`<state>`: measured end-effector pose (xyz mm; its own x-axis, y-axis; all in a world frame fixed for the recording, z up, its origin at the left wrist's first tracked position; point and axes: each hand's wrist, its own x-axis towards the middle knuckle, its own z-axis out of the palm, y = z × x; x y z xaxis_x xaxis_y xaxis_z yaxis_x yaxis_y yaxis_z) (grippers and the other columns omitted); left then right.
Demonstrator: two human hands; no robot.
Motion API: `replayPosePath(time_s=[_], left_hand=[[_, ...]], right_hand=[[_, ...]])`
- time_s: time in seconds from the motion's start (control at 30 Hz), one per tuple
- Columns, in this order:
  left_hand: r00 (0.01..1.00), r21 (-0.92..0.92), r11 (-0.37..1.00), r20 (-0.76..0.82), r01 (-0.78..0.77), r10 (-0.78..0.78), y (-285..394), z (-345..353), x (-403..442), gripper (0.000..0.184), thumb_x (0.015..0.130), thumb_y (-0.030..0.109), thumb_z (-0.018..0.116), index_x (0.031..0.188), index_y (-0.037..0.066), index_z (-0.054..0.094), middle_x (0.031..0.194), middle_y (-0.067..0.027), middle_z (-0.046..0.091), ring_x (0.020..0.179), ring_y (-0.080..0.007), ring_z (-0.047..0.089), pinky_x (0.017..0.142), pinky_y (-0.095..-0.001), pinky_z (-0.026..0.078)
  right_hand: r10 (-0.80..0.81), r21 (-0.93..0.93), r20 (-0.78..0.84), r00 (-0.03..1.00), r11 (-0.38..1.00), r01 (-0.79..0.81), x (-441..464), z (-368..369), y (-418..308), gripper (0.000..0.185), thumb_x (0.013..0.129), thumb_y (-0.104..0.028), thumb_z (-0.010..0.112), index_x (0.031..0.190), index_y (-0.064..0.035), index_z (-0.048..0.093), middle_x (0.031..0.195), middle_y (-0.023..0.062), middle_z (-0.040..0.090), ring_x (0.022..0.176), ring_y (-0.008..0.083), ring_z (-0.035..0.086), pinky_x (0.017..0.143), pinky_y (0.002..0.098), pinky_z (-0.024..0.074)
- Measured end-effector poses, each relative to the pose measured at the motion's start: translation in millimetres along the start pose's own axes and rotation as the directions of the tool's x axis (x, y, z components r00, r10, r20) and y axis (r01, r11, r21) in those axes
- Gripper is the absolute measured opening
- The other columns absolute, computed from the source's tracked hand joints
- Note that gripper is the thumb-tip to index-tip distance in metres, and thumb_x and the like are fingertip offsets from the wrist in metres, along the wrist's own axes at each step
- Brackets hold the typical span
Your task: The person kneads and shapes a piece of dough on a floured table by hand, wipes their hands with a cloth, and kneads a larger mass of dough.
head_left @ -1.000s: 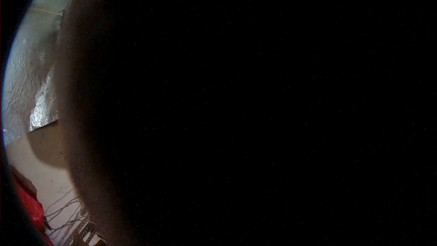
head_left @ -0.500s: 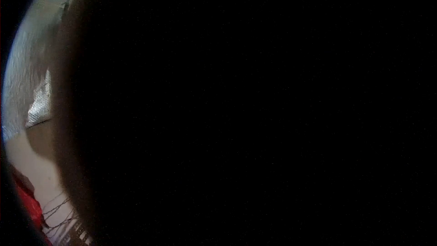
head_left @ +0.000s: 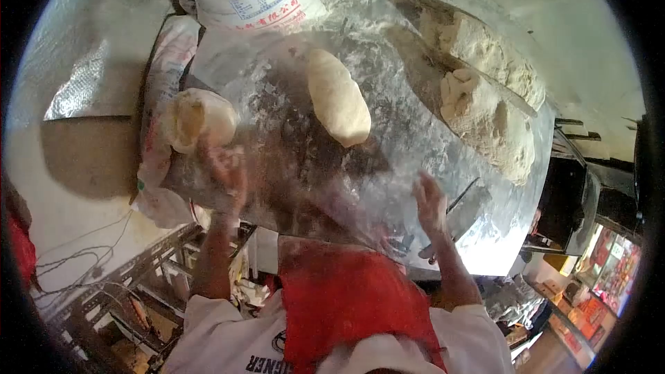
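Note:
A pale oblong piece of dough (head_left: 339, 100) lies on the floury metal worktop (head_left: 270, 125), above and between my hands. My left hand (head_left: 225, 170), blurred by motion, is just below a whitish tub or bag with a tan opening (head_left: 204, 121); its fingers are too smeared to read. On the right, my right hand (head_left: 429, 201) is over the worktop with its fingers stretched out and nothing in them. A thin dark tool (head_left: 462, 195) lies beside that hand.
A white sack with printing (head_left: 260, 0) stands at the top. Large floury dough masses (head_left: 485, 121) lie at the right, with a long bar (head_left: 506, 93) between them. Another printed bag (head_left: 166, 76) lies along the left edge. Loose wires (head_left: 83, 256) hang at the lower left.
The dark cover that hid most of the view has gone. The worktop, dough and both hands now show.

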<state>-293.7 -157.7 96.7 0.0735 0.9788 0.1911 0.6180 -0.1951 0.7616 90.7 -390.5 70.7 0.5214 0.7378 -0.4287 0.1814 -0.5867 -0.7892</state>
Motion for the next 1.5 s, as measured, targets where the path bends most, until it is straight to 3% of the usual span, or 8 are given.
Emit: replayPosePath(time_s=[0.1,0.4,0.5,0.6,1.0,1.2,1.3,1.5], left_hand=[[0.926,0.254,0.916,-0.134,-0.312,0.353,-42.3,-50.0,29.4,0.069,0.098,0.039,0.066,0.151,0.004,0.038,0.118,-0.0147,0.061,0.116,-0.0286,0.058,0.103,-0.0424,0.043],[0.955,0.559,0.818,0.147,0.135,-0.258,-49.1,-67.0,13.0,0.053,0.098,0.03,0.063,0.14,0.002,0.051,0.132,-0.0183,0.058,0.122,-0.0311,0.054,0.112,-0.0492,0.038],[0.938,0.169,0.928,-0.039,-0.333,0.343,-119.8,-61.7,-61.8,0.048,0.098,0.029,0.061,0.134,-0.001,0.05,0.112,-0.0197,0.061,0.099,-0.0361,0.063,0.088,-0.0479,0.052],[0.993,-0.792,0.599,-0.091,-0.115,0.071,-92.1,-52.5,-143.3,0.046,0.098,0.024,0.061,0.136,0.001,0.048,0.107,-0.0166,0.06,0.099,-0.0316,0.061,0.088,-0.0469,0.051],[0.956,0.173,0.976,0.281,-0.131,0.079,77.0,-79.5,-307.2,0.028,0.079,0.019,0.077,0.102,0.005,0.069,0.095,-0.0153,0.063,0.093,-0.0357,0.064,0.077,-0.0445,0.055],[0.971,0.229,0.966,0.229,-0.123,0.069,63.3,-105.5,-382.9,0.022,0.079,0.019,0.077,0.095,0.009,0.067,0.105,-0.0121,0.06,0.094,-0.0328,0.064,0.079,-0.0441,0.055],[0.983,-0.556,0.814,0.157,0.17,-0.098,58.3,-150.5,-438.1,0.047,0.096,0.025,0.066,0.139,0.013,0.052,0.138,-0.013,0.055,0.128,-0.0311,0.055,0.097,-0.045,0.052],[0.941,0.428,0.881,-0.165,-0.201,0.294,77.6,-271.6,-522.0,0.044,0.08,0.022,0.079,0.118,0.011,0.059,0.113,-0.0117,0.059,0.105,-0.0298,0.062,0.088,-0.0431,0.053]], right_hand=[[0.124,-0.008,-0.046,0.991,0.992,-0.125,-59.3,-7.9,43.7,0.039,0.096,-0.023,0.067,0.127,0.0005,0.063,0.089,0.0107,0.067,0.082,0.0181,0.063,0.078,0.0326,0.052],[-0.139,-0.448,-0.305,0.942,0.894,-0.014,-128.7,-31.6,97.5,0.054,0.088,-0.023,0.074,0.136,-0.008,0.056,0.137,0.0214,0.053,0.124,0.0391,0.052,0.103,0.0492,0.0416],[-0.201,-0.607,-0.281,0.938,0.795,-0.012,-138.2,-45.4,110.3,0.071,0.086,-0.033,0.075,0.148,-0.0126,0.045,0.149,0.0207,0.043,0.136,0.0434,0.039,0.114,0.0568,0.0289],[-0.285,-0.737,-0.168,0.944,0.672,0.071,-139.6,-48.6,140.1,0.07,0.089,-0.039,0.069,0.15,-0.015,0.045,0.155,0.0199,0.037,0.141,0.044,0.035,0.117,0.056,0.0268],[-0.627,-0.633,-0.348,0.697,0.706,0.319,-119.7,-66.9,221.8,0.042,0.093,-0.023,0.058,0.133,-0.011,0.062,0.143,0.0177,0.054,0.134,0.0394,0.046,0.113,0.0512,0.036],[-0.845,-0.747,-0.376,0.38,0.519,0.415,-97.3,-71.4,241.4,0.037,0.094,-0.021,0.06,0.127,-0.0052,0.065,0.135,0.0186,0.059,0.125,0.0382,0.055,0.105,0.0473,0.0461],[-0.828,-0.782,-0.368,0.423,0.522,0.34,-94.8,-71.0,249.8,0.037,0.094,-0.022,0.06,0.127,-0.0052,0.065,0.135,0.0183,0.058,0.125,0.0377,0.055,0.105,0.047,0.0458],[-0.755,-0.818,-0.329,0.567,0.528,0.228,-84.5,-67.6,243.7,0.038,0.096,-0.025,0.059,0.128,-0.0052,0.064,0.135,0.0178,0.058,0.126,0.0368,0.054,0.106,0.0463,0.045]])
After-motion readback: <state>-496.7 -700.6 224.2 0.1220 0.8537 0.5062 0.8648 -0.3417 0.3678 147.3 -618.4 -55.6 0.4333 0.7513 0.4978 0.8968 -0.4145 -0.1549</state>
